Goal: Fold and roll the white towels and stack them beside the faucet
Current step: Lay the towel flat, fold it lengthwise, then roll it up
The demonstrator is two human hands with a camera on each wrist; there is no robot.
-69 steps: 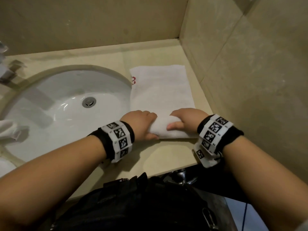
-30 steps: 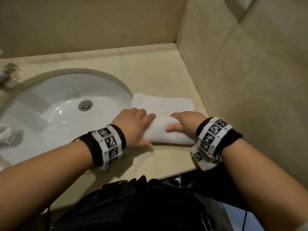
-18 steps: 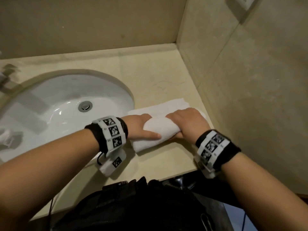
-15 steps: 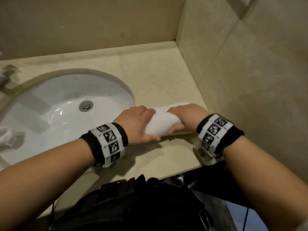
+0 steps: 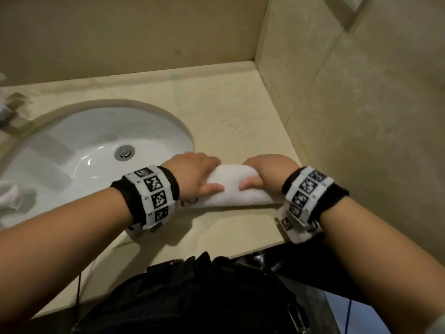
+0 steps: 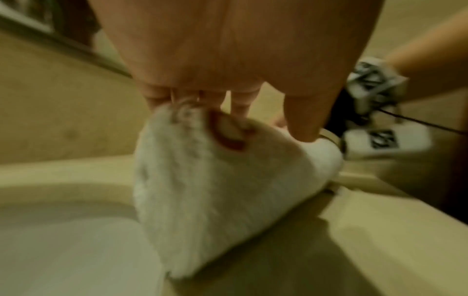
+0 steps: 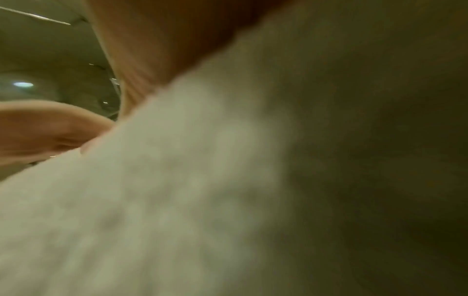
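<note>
A white towel point(image 5: 232, 188), rolled into a thick cylinder, lies across the beige counter point(image 5: 231, 121) just right of the sink. My left hand point(image 5: 197, 175) grips its left end, fingers curled over the top and thumb on the near side. My right hand point(image 5: 266, 171) grips the right end the same way. In the left wrist view the white towel point(image 6: 215, 190) shows a red embroidered mark by my fingers point(image 6: 240, 104). The right wrist view is filled by the blurred white towel point(image 7: 152, 190). The faucet is mostly out of view at the far left.
The white oval sink point(image 5: 79, 160) with its metal drain point(image 5: 124, 152) lies left of the towel. Another white cloth point(image 5: 9, 196) sits at the sink's left edge. Tiled walls point(image 5: 361, 116) close the counter at the back and right. A black bag point(image 5: 192, 297) hangs below the counter edge.
The flat folded towel has been rolled from its near end away from me into a full cylinder. Both hands have stayed on the roll throughout.
</note>
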